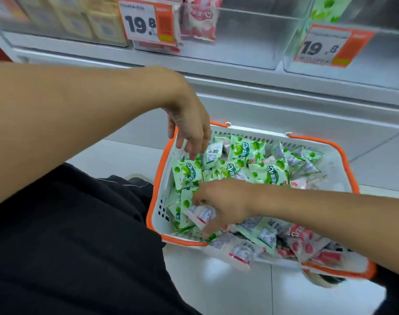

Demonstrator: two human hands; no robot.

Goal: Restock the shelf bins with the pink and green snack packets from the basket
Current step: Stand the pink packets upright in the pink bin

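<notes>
While both hands work inside the basket [344, 155], step in hand reads as gathering. Right hand [221, 201] grasps packets at the basket's near-left corner; left hand [189, 130] hangs released over its far-left rim. Green packets [246, 148] fill the basket; pink packets [305, 244] at its near edge. Next: lift to bins [250, 39] above the basket.

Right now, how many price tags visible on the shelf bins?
2. One price tag hangs on the bin front at upper centre, beside pink packets; the other price tag on the bin at upper right. Others may lie outside the frame.
</notes>
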